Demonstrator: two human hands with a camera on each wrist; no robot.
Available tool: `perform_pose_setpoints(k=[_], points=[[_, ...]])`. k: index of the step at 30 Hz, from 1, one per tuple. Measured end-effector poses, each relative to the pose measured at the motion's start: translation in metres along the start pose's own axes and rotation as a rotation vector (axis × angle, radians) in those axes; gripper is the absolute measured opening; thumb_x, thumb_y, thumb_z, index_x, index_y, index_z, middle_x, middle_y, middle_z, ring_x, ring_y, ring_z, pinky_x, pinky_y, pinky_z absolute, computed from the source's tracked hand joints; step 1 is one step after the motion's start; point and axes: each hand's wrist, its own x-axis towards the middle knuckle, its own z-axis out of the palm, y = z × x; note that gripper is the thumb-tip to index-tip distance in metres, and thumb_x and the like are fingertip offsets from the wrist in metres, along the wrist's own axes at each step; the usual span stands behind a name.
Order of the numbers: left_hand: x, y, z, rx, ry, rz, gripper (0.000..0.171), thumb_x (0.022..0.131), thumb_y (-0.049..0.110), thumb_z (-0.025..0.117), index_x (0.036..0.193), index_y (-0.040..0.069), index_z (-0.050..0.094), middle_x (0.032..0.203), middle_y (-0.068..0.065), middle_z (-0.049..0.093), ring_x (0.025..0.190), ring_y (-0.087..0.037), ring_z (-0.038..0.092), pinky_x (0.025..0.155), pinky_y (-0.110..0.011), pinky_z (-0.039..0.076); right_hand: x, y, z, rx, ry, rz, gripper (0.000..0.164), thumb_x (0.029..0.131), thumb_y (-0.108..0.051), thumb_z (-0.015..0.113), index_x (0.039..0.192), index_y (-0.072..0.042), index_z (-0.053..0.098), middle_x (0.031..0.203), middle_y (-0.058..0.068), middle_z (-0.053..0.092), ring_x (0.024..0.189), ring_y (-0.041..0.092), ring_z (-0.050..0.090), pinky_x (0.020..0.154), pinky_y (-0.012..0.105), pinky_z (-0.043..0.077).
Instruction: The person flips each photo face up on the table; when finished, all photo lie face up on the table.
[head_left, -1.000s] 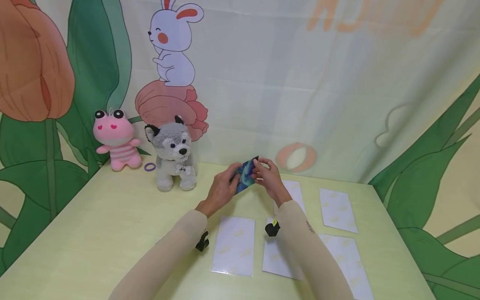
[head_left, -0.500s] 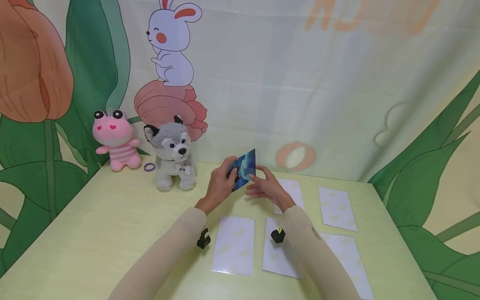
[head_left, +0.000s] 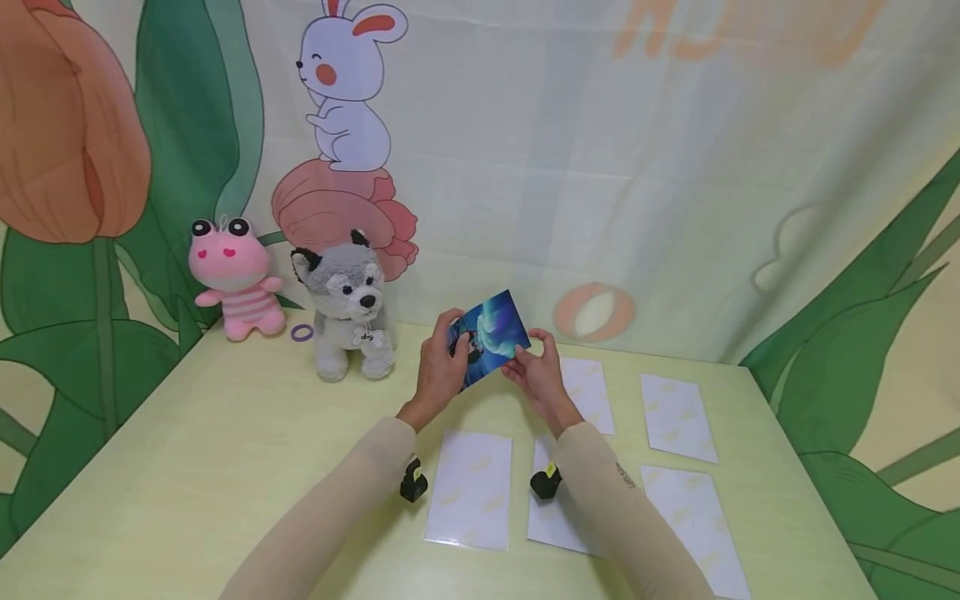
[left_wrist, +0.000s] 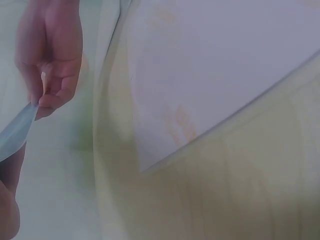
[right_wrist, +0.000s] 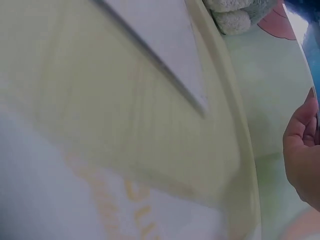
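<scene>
A glossy picture card (head_left: 498, 329) with a blue and turquoise night-sky print is held up above the table by both hands. My left hand (head_left: 438, 362) grips its left side, thumb across the printed face. At the lower right corner, my right hand (head_left: 542, 371) pinches the card between thumb and fingers. The left wrist view shows the card (left_wrist: 17, 132) at a slant, with the right hand (left_wrist: 52, 55) at its upper end. In the right wrist view, only an edge of the card (right_wrist: 316, 55) shows, above the right hand (right_wrist: 302, 160).
Several white sheets with faint yellow marks lie on the table, among them a front one (head_left: 468, 492) and a back right one (head_left: 678, 417). A plush husky (head_left: 348, 300), a pink plush frog (head_left: 240, 283) and a purple ring (head_left: 302, 333) sit at the back left, before a printed curtain (head_left: 675, 183).
The card has turned to face the camera more fully. My right hand left its upper right corner and now pinches the lower right one, while the left hand kept its grip.
</scene>
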Motion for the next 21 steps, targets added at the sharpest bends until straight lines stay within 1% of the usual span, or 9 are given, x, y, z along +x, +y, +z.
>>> perform_pose_setpoints(k=[3,6,10,11,14,15,16,18,21], points=[[-0.0009,0.0027,-0.0002,-0.008,-0.006,-0.011,0.032,0.101,0.009,0.055,0.133,0.009,0.051,0.057,-0.007,0.047,0.045,-0.013,0.037,0.049,-0.025,0.031,-0.0003,0.0006,0.0018,0.012,0.019,-0.002,0.032,0.102,0.001,0.047,0.124,-0.02,0.037,0.068,0.003,0.053,0.058,0.012,0.06,0.065,0.024,0.056],[-0.0012,0.0037,-0.0001,-0.007,-0.013,-0.023,0.033,0.101,0.01,0.055,0.134,0.008,0.05,0.056,-0.002,0.043,0.044,-0.012,0.036,0.048,-0.025,0.031,0.0002,0.0015,0.0014,0.015,0.032,0.001,0.031,0.102,0.001,0.047,0.124,-0.02,0.038,0.068,0.003,0.052,0.058,0.013,0.059,0.064,0.024,0.056],[-0.0023,0.0028,-0.0005,0.002,-0.042,-0.049,0.033,0.102,0.011,0.054,0.135,0.008,0.049,0.057,-0.006,0.043,0.045,-0.015,0.036,0.05,-0.028,0.032,0.0,0.0031,-0.0004,-0.002,0.044,0.004,0.033,0.103,0.0,0.047,0.128,-0.017,0.037,0.07,0.003,0.051,0.059,0.012,0.057,0.065,0.024,0.055],[-0.0023,0.002,-0.0005,0.011,-0.045,-0.05,0.033,0.102,0.011,0.053,0.134,0.008,0.049,0.062,-0.009,0.049,0.049,-0.015,0.04,0.052,-0.029,0.035,0.0,0.0034,-0.0009,-0.006,0.046,0.006,0.033,0.102,0.0,0.048,0.129,-0.017,0.036,0.07,0.003,0.051,0.059,0.012,0.057,0.064,0.024,0.055],[-0.0034,0.0014,-0.0021,0.015,-0.071,-0.064,0.033,0.102,0.012,0.051,0.135,0.009,0.048,0.072,-0.018,0.057,0.056,-0.019,0.043,0.06,-0.033,0.037,-0.0006,0.0034,-0.0025,-0.017,0.05,0.008,0.037,0.102,0.001,0.048,0.134,-0.013,0.034,0.071,0.003,0.049,0.059,0.013,0.056,0.064,0.023,0.055],[-0.0033,0.001,-0.0026,0.018,-0.078,-0.063,0.033,0.102,0.012,0.051,0.135,0.009,0.048,0.08,-0.019,0.061,0.06,-0.019,0.044,0.064,-0.034,0.039,-0.0006,0.0031,-0.0029,-0.019,0.053,0.008,0.038,0.102,0.001,0.048,0.135,-0.012,0.033,0.071,0.003,0.049,0.059,0.013,0.056,0.063,0.023,0.054],[-0.0034,0.0008,-0.0034,0.013,-0.089,-0.063,0.033,0.102,0.012,0.052,0.135,0.009,0.048,0.084,-0.021,0.062,0.06,-0.019,0.044,0.064,-0.034,0.039,-0.0007,0.0026,-0.0031,-0.024,0.057,0.007,0.039,0.102,0.001,0.048,0.136,-0.011,0.032,0.071,0.003,0.049,0.059,0.013,0.055,0.063,0.023,0.054],[-0.0037,0.0005,-0.0053,-0.006,-0.124,-0.071,0.036,0.102,0.013,0.053,0.137,0.008,0.049,0.09,-0.022,0.064,0.055,-0.018,0.042,0.06,-0.032,0.039,-0.0007,0.0014,-0.0037,-0.031,0.069,-0.001,0.04,0.102,0.001,0.048,0.137,-0.009,0.031,0.071,0.003,0.048,0.059,0.013,0.054,0.061,0.023,0.053],[-0.0031,-0.0005,-0.008,-0.031,-0.177,-0.073,0.041,0.101,0.014,0.057,0.14,0.006,0.05,0.117,-0.024,0.067,0.052,-0.013,0.041,0.054,-0.028,0.039,0.0001,-0.0002,-0.0048,-0.038,0.09,-0.008,0.039,0.101,0.002,0.048,0.135,-0.008,0.033,0.069,0.002,0.047,0.057,0.012,0.052,0.059,0.022,0.05]])
